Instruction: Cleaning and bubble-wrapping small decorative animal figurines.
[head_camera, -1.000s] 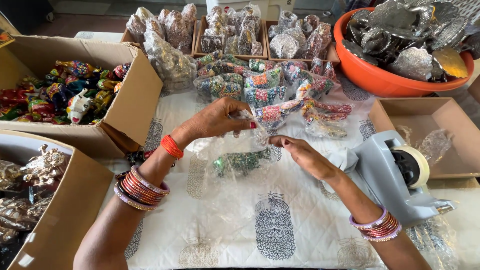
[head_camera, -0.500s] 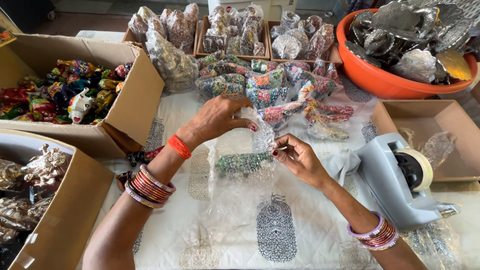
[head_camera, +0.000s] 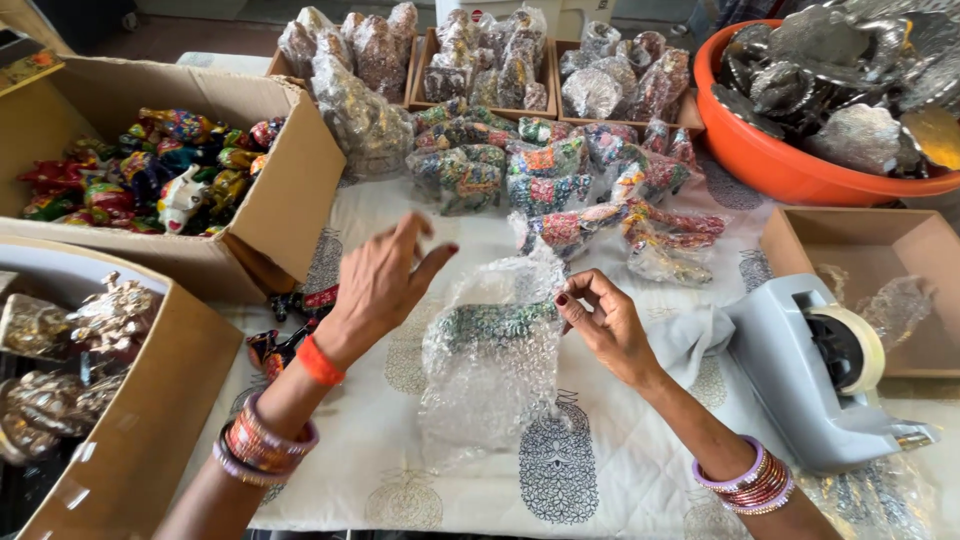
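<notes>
Pinching the right edge of a bubble-wrap sheet (head_camera: 490, 370), my right hand (head_camera: 605, 325) has thumb and forefinger closed together on the plastic, the other fingers curled behind. Inside the wrap, near its upper part, lies a green patterned figurine (head_camera: 490, 322), just left of those fingertips. The sheet hangs down over the printed white cloth (head_camera: 400, 470) between my two forearms. My left hand (head_camera: 385, 285) is raised above and left of the wrap, fingers spread apart, gripping nothing; whether it touches the plastic cannot be told. Beyond the wrap lies a heap of already wrapped colourful figurines (head_camera: 560, 180). A grey tape dispenser (head_camera: 820, 375) stands to the right of my right wrist. A cardboard box of painted figurines (head_camera: 150, 185) sits at far left.
</notes>
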